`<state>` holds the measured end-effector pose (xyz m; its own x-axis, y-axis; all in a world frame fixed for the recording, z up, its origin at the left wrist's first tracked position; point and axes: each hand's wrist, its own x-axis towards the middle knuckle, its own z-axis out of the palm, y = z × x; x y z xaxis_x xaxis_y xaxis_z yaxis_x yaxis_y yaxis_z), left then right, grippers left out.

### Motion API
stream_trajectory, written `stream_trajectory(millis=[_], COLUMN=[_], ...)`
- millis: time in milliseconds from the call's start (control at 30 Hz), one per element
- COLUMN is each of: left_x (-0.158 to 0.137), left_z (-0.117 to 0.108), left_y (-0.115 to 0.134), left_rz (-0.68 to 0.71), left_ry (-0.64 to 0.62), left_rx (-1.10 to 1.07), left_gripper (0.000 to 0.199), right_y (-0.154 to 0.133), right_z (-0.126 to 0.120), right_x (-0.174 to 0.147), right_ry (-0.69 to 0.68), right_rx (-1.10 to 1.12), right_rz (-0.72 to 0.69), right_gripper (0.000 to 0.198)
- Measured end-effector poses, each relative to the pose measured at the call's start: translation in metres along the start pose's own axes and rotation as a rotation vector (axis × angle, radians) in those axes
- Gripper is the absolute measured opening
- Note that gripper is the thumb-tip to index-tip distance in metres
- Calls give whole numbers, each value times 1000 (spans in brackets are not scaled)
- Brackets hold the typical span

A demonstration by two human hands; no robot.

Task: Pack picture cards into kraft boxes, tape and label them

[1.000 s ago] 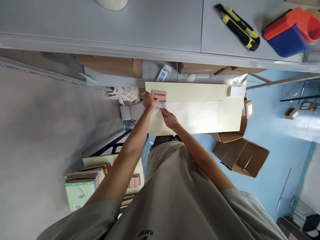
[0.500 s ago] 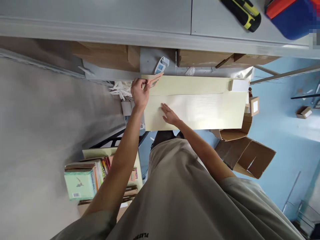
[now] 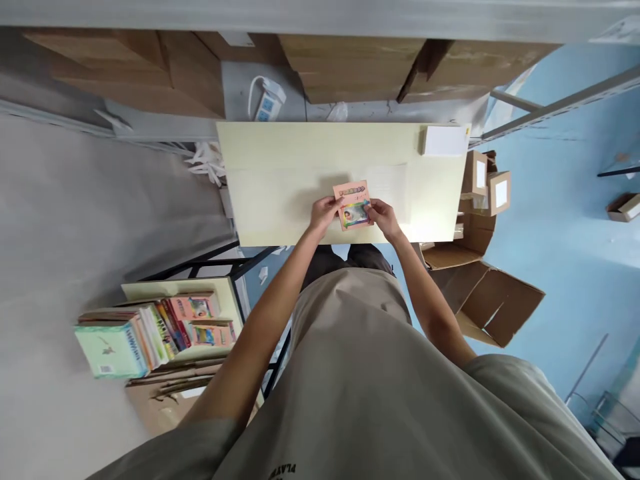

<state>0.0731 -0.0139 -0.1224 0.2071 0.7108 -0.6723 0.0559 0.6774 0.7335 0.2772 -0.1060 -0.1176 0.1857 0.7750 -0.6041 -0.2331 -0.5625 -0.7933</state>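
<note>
A small pink booklet [image 3: 355, 204] with a colourful picture on its cover is held over the pale yellow table [image 3: 280, 200]. My left hand [image 3: 325, 212] grips its left edge, thumb on the cover. On the opposite edge, my right hand [image 3: 383, 217] pinches it near the lower corner. Behind the right hand a white sheet of paper [image 3: 387, 183] lies flat on the table. A white box [image 3: 443, 141] sits at the table's far right corner.
Left of me, a low stand [image 3: 170, 288] carries several books [image 3: 155, 333] and more pink booklets [image 3: 213, 335]. Cardboard boxes [image 3: 360, 63] fill the shelf behind the table, beside a power strip [image 3: 269, 103]. Open cartons [image 3: 493, 300] are at the right.
The pink booklet has come from the table's far left to its middle front. My right hand has left the tabletop and taken hold of it too. The view has shifted.
</note>
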Motion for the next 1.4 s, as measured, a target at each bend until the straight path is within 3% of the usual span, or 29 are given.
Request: stream_trajectory(millis=[100, 200, 400, 500, 600, 700, 833, 1000, 1167, 1400], left_x=[18, 33, 45, 46, 45, 45, 48, 51, 48, 42], left_z=[44, 67, 74, 75, 78, 82, 85, 77, 65, 59], left_y=[-15, -20, -24, -25, -26, -28, -32, -37, -41, -45], left_rz=[-5, 27, 12, 19, 42, 47, 54, 76, 82, 137], left_ry=[11, 27, 137, 169, 190, 239, 282, 302, 363, 376], left_rx=[70, 133, 238, 254, 263, 282, 314, 372, 432, 441], left_gripper=[44, 30, 19, 17, 18, 15, 12, 15, 29, 9], right_y=[8, 13, 13, 15, 19, 21, 15, 2, 6, 24], right_z=[-35, -53, -72, -87, -101, -106, -91, -41, 9, 29], right_x=[8, 22, 21, 8, -1, -6, -14, -16, 5, 20], right_ry=[130, 206, 234, 417, 561, 510, 466, 263, 104, 1], right_rx=[-86, -172, -344, -457, -548, -566, -623, -776, -905, -984], right_rz=[-10, -38, -90, -115, -51, 1, -115, -289, -195, -182], right_gripper=[74, 70, 46, 37, 37, 33, 35, 23, 23, 35])
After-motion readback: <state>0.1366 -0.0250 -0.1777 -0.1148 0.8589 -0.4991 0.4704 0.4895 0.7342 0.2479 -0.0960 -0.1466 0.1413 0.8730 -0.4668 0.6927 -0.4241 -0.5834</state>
